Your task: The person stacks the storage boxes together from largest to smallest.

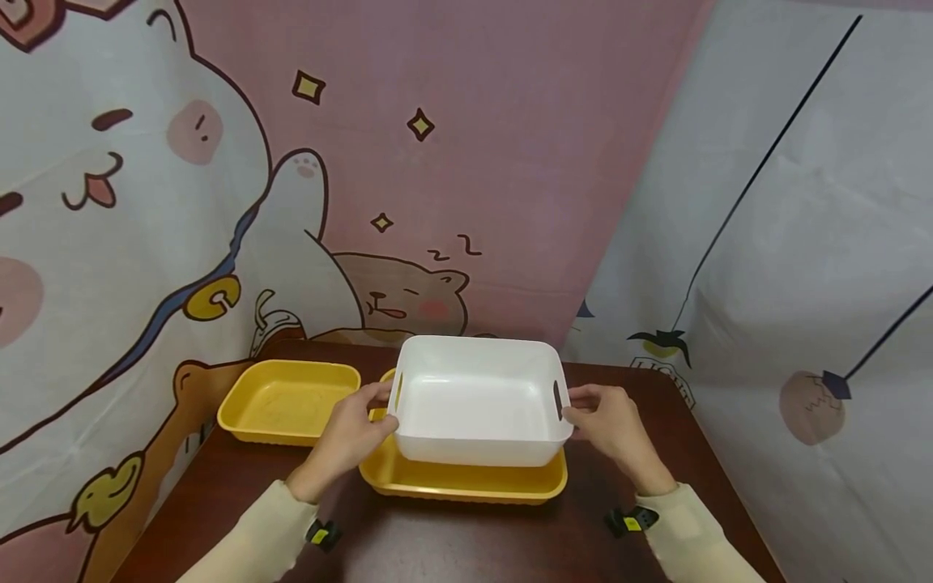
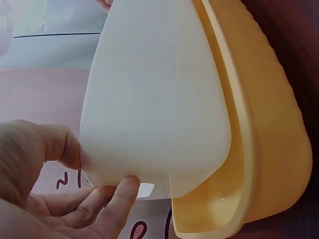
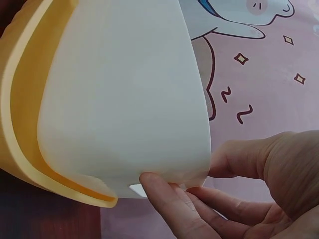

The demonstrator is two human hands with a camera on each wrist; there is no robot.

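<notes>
A white rectangular plastic basket [image 1: 466, 405] with a slot handle in each short end is held between both hands, over a yellow tray [image 1: 466, 484]. At its left end my left hand [image 1: 351, 433] pinches the rim by the slot, thumb on the near side. On the opposite end my right hand [image 1: 611, 425] grips the rim in the same way. The left wrist view shows the basket's outer wall [image 2: 154, 99] overlapping the yellow tray [image 2: 269, 149], fingertips beside the slot. From the right wrist, the basket [image 3: 119, 104] also overlaps the tray's rim [image 3: 7, 99]. Nothing lies inside the basket.
A second yellow tray [image 1: 287, 401] stands at the left on the dark brown table [image 1: 452, 542]. Behind the table hangs a pink and white cartoon-printed cloth [image 1: 510, 162], which continues down both sides. Black bands with yellow-marked devices [image 1: 630, 521] circle both wrists.
</notes>
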